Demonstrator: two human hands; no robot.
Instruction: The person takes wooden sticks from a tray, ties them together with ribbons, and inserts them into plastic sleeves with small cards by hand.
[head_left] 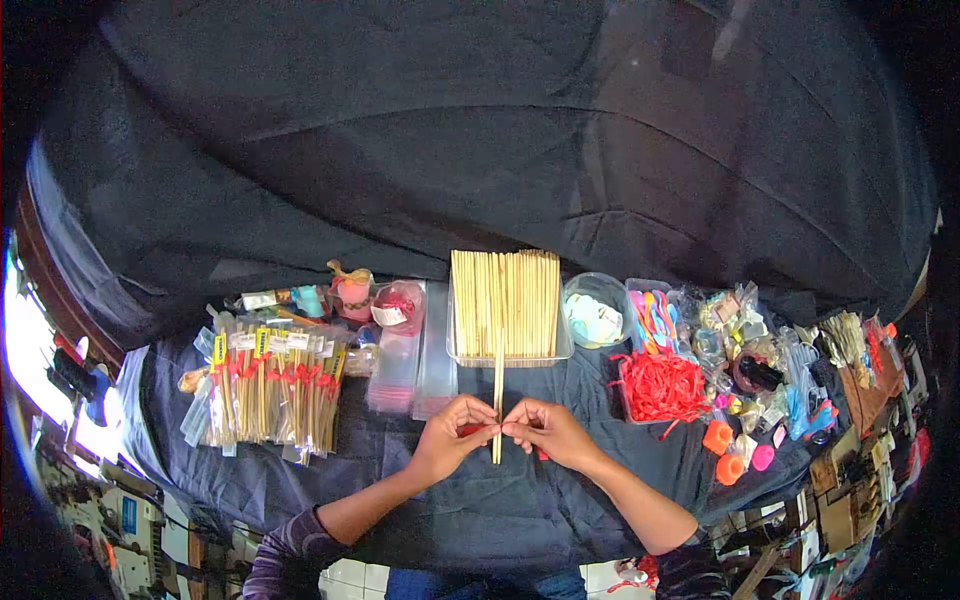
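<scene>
A pair of light wooden chopsticks (pixel 498 390) stands out toward me in the middle, its lower end between my hands. From the left side, my left hand (pixel 458 438) pinches at the sticks with its fingers closed, and a bit of red ribbon (pixel 469 430) shows beneath them. My right hand (pixel 550 434) meets it from the other side, thumb and forefinger pressed together at the same spot. Another scrap of red shows under the right hand. The fingertips hide how the ribbon lies around the sticks. Just beyond, many chopsticks (pixel 505 300) lie side by side in a clear plastic tray (pixel 470 361).
Bagged chopsticks with red bows (pixel 280 385) lie at left, beside clear plastic sleeves (pixel 396 365). A round tub (pixel 597 310) holds pale pieces. At right sit red ribbon strips (pixel 662 388), colourful plastic spoons (pixel 657 318) and assorted small items. Black cloth (pixel 400 180) covers the table.
</scene>
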